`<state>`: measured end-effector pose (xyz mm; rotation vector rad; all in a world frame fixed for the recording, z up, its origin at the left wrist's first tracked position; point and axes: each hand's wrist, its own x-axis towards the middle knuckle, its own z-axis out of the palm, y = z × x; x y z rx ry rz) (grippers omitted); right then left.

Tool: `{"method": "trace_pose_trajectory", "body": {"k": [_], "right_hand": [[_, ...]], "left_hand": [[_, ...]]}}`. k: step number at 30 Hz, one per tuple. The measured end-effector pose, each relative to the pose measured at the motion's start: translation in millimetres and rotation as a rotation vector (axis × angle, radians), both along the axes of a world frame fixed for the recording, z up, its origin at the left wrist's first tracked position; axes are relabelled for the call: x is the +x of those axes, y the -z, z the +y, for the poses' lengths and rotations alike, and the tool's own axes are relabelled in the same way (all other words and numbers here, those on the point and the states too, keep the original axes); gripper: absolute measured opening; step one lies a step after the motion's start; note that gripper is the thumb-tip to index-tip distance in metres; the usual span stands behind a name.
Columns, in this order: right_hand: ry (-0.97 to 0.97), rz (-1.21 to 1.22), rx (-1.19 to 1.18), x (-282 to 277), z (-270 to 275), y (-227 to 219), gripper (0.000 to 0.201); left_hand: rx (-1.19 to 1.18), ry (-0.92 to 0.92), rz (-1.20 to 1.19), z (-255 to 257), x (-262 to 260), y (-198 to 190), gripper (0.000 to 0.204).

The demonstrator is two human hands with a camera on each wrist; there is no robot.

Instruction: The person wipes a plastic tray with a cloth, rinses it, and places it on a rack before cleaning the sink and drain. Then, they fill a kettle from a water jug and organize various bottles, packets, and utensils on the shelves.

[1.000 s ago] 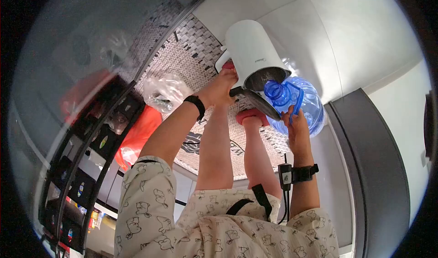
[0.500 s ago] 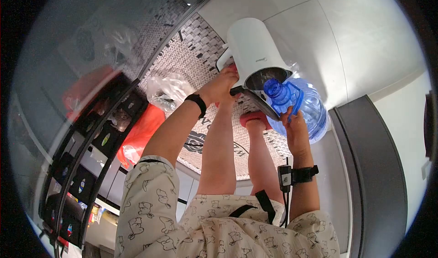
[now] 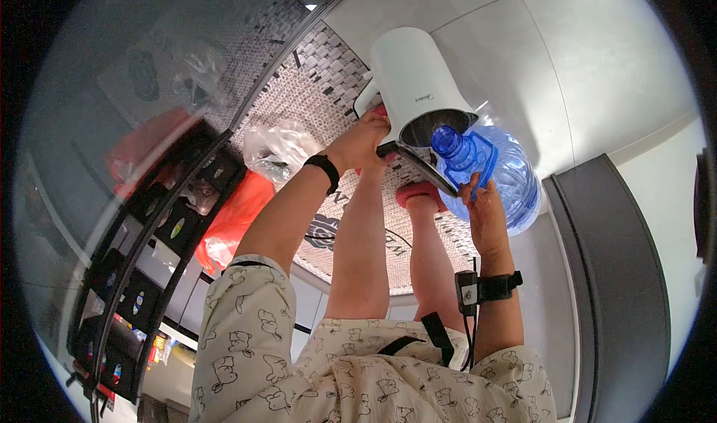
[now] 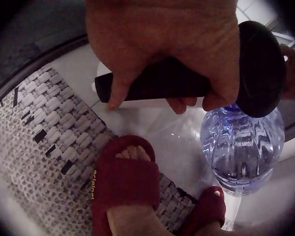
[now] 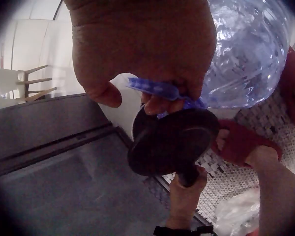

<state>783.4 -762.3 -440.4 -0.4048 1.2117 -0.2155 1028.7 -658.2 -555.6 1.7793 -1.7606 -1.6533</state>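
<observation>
My left hand (image 3: 362,140) grips the black-lined handle of a white electric kettle (image 3: 418,79). The kettle is tipped, its base away from me and its dark mouth facing back towards my body. Its black lid (image 3: 426,173) hangs swung open beside the mouth, and shows as a dark disc (image 5: 174,142) in the right wrist view. With curled fingers my right hand (image 3: 485,206) holds the blue carry handle (image 3: 491,167) of a large clear-blue water jug (image 3: 517,191). The jug's blue neck (image 3: 450,143) overlaps the kettle's mouth in the head view.
Feet in red slippers (image 4: 128,172) stand on a patterned mat (image 3: 328,72). A clear plastic bag (image 3: 276,150) and a red bag (image 3: 239,217) lie left, near a black rack (image 3: 172,221). A dark grey panel (image 3: 609,273) stands at the right.
Both hands keep their holds. Within the head view, the kettle and jug have shifted only slightly; the jug's body sits a little further right and lower.
</observation>
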Motion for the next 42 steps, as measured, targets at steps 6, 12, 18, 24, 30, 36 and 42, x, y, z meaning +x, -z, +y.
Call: {"method": "trace_pose_trajectory", "body": {"k": [6,12,18,24,30,36,42], "right_hand": [[0.005,0.006,0.008,-1.8,0.9,0.9,0.015],[0.015,-0.019,0.014,-6.8,3.2,3.5,0.017],[-0.072,-0.051,-0.022,-10.2,4.7,6.6,0.037],[-0.092,-0.031,-0.014,-7.6,0.9,1.8,0.033],[-0.062,-0.015,0.025,-7.8,2.9,3.2,0.028],[-0.088,-0.001,-0.010,-7.9,3.8,2.6,0.025],[-0.088,-0.005,-0.009,-8.3,6.1,5.3,0.030]], "left_hand": [[-0.150,-0.103,0.043,4.4,-3.4,6.3,0.050],[-0.094,-0.035,0.011,3.6,-2.4,5.7,0.060],[-0.024,-0.007,0.022,1.6,-0.1,3.1,0.061],[-0.103,-0.092,0.055,-4.9,-0.6,-6.9,0.046],[-0.113,-0.109,0.036,-0.9,-2.1,-2.4,0.044],[-0.121,-0.101,-0.001,2.4,-2.8,0.1,0.047],[-0.147,-0.111,0.032,-0.9,-0.9,-4.2,0.045]]}}
